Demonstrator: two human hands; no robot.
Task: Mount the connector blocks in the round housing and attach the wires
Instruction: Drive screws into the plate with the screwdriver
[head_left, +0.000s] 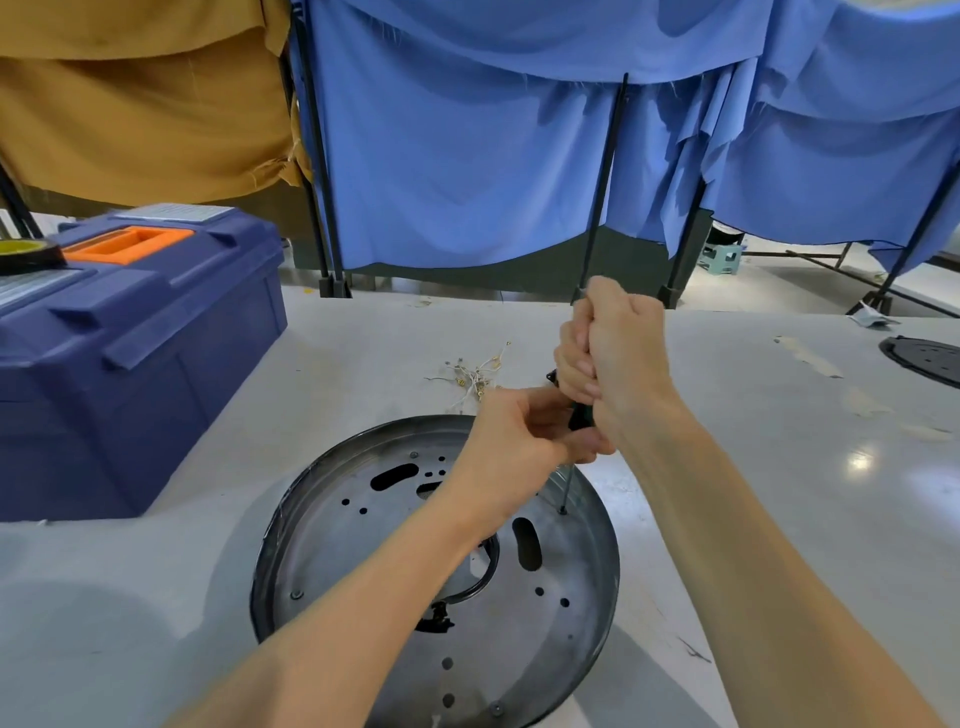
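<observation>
A dark blue toolbox (130, 364) with an orange handle (130, 243) sat on the left of the pale table (363, 338), and a roll of tape (26, 254) rested on its lid at the left edge. Behind the table, blue cloth (467, 156) hung over black poles (602, 182), with mustard cloth (130, 104) to its left. A dark round plate (924, 358) (cut off by the right edge) lay on the table, with a scrap of pale tape (810, 356) near it. A small pale green stool (722, 254) stood on the floor beyond.
</observation>
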